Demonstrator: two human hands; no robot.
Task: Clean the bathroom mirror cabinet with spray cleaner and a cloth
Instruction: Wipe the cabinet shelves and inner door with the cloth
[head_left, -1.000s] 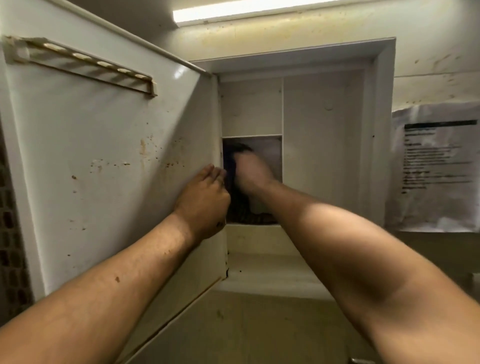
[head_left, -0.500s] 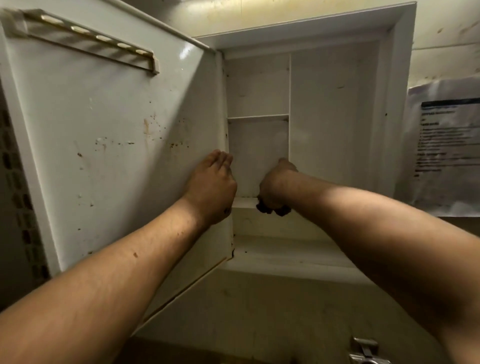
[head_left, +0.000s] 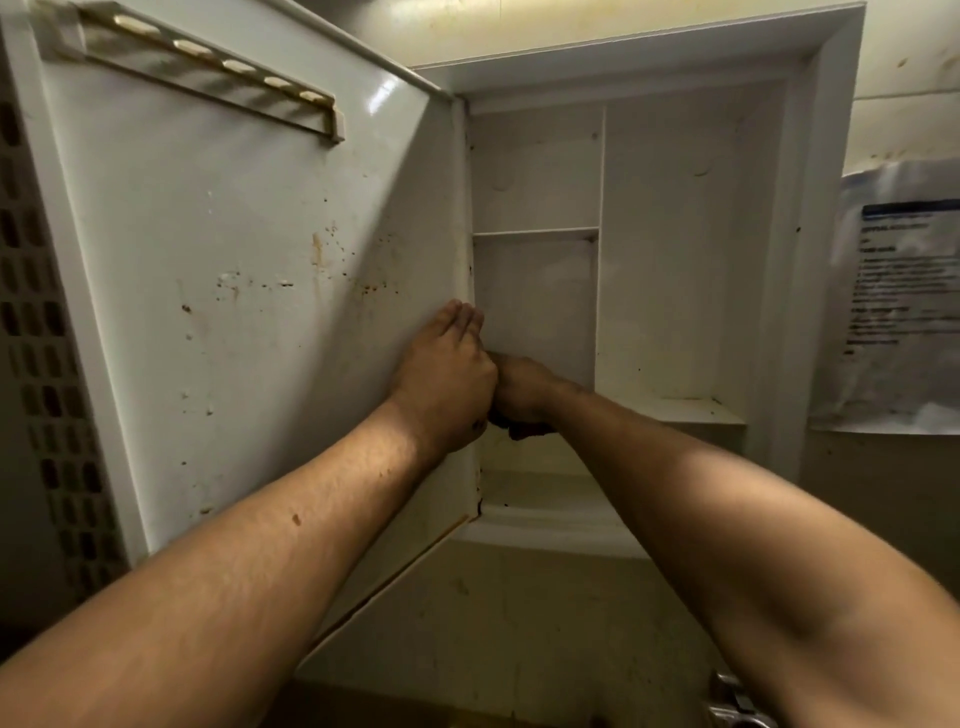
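The white mirror cabinet (head_left: 675, 249) stands open on the wall, its shelves bare. Its door (head_left: 234, 270) swings out to the left, the inner face speckled with rust spots. My left hand (head_left: 447, 379) lies flat against the door's hinge edge, fingers together. My right hand (head_left: 522, 392) is closed on a dark cloth (head_left: 524, 428) at the lower left shelf, touching my left hand. Only a dark edge of the cloth shows under the fist. No spray bottle is in view.
A slotted rack (head_left: 208, 67) is fixed high on the door's inside. A printed paper notice (head_left: 898, 296) hangs on the wall right of the cabinet. A metal fitting (head_left: 732, 701) shows at the bottom right. Perforated panel (head_left: 47, 364) at far left.
My right hand with the cloth has come down from the middle left compartment to the shelf edge and slid left against my left hand. The view has moved closer to the cabinet.
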